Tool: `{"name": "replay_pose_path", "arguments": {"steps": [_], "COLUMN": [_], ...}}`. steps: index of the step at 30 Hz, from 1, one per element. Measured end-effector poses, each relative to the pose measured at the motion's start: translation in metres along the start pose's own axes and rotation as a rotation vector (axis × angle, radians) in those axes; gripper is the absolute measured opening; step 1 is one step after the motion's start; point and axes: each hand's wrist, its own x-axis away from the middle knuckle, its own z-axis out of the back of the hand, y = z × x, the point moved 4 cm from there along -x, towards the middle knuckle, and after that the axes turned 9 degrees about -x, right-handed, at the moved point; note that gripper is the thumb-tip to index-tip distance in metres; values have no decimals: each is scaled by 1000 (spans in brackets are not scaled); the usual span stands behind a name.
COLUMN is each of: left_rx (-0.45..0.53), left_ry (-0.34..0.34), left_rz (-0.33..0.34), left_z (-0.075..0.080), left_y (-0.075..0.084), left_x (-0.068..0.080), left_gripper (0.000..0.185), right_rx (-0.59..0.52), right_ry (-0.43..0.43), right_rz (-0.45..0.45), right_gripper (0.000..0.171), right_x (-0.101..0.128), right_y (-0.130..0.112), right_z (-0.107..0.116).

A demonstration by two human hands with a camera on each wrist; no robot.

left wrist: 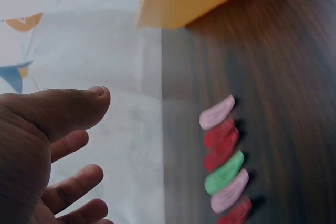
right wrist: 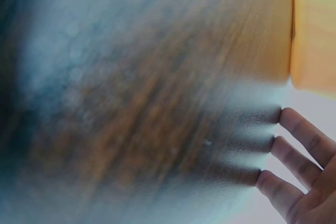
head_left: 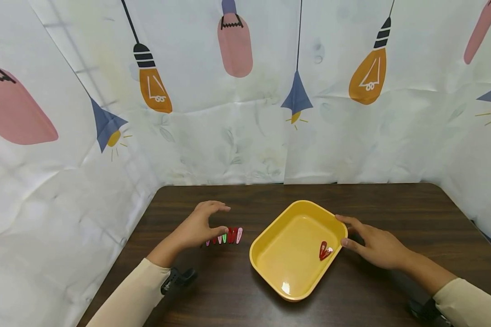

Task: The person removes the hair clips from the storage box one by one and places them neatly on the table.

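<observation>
A row of small snap hair clips point(head_left: 231, 235) in red, pink and green lies on the dark table, left of a yellow plastic tray point(head_left: 270, 240). Above the row hovers my left hand point(head_left: 202, 225), thumb and fingers spread apart with nothing between them. In the left wrist view the clips point(left wrist: 224, 173) lie apart from the left thumb. Red hair clips point(head_left: 323, 251) sit together inside the tray near its right wall. My right hand point(head_left: 376, 245) is at the tray's right side, forefinger and thumb at the rim. Its other fingertips point(right wrist: 287, 116) rest on the tabletop.
The dark wood-grain table point(head_left: 180, 299) reaches back to a white curtain point(head_left: 229, 136) printed with lamps and bulbs. The same cloth hangs along the left and right sides. A black strap with a camera point(head_left: 180, 278) is on the left wrist.
</observation>
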Motion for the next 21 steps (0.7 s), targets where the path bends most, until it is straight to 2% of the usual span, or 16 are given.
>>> {"name": "replay_pose_path", "arguments": {"steps": [12, 21], "left_rx": [31, 49], "left_ry": [-47, -82], "left_rz": [-77, -142], "left_z": [0, -5], "left_y": [38, 61], "left_x": [-21, -32], "left_gripper": [52, 48], "right_rx": [10, 5], "right_ry": [2, -4], "right_rz": [-4, -9], "right_gripper": [64, 64], "right_x": [-1, 0], "right_y": [0, 0], "right_z": [0, 0]}}
